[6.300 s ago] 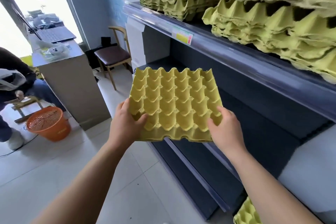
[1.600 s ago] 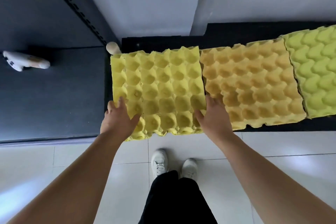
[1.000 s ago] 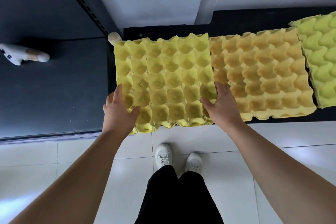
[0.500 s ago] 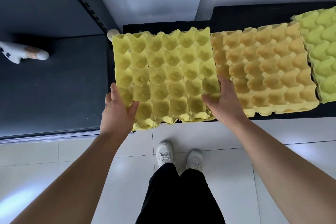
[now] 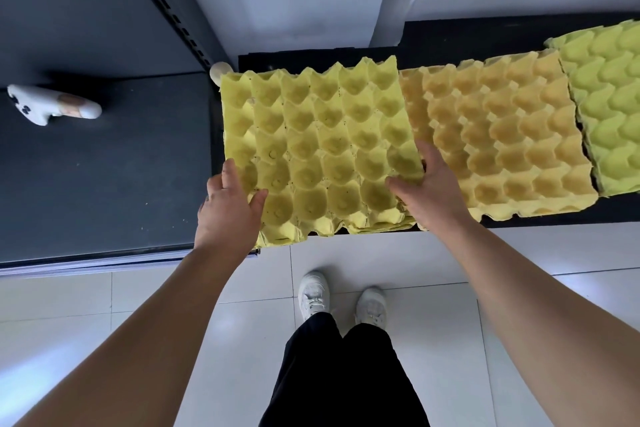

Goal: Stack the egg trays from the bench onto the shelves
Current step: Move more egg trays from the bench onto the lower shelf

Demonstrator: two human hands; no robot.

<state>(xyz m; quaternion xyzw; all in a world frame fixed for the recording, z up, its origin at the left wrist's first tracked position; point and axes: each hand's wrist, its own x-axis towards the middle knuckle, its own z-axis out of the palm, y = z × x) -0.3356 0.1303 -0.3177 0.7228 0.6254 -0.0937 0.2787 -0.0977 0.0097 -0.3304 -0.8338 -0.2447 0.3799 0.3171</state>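
A yellow egg tray (image 5: 322, 146) is lifted a little above the yellow stack at the left end of the black bench (image 5: 450, 35). My left hand (image 5: 228, 211) grips its near left corner, thumb on top. My right hand (image 5: 429, 191) grips its near right edge. An orange-yellow stack of trays (image 5: 498, 139) lies beside it on the right, and a green-yellow stack (image 5: 613, 104) lies further right, cut off by the frame edge.
A dark shelf board (image 5: 104, 177) lies to the left of the bench, with a white toy-like object (image 5: 52, 107) on it. A perforated black upright (image 5: 166, 3) rises behind. White wall panels stand at the back. My white shoes (image 5: 343, 298) are on the tiled floor.
6.3 s ago I held a tray at the shelves; since then I stand over the bench. In the last second the top yellow tray has come up off its stack in both hands.
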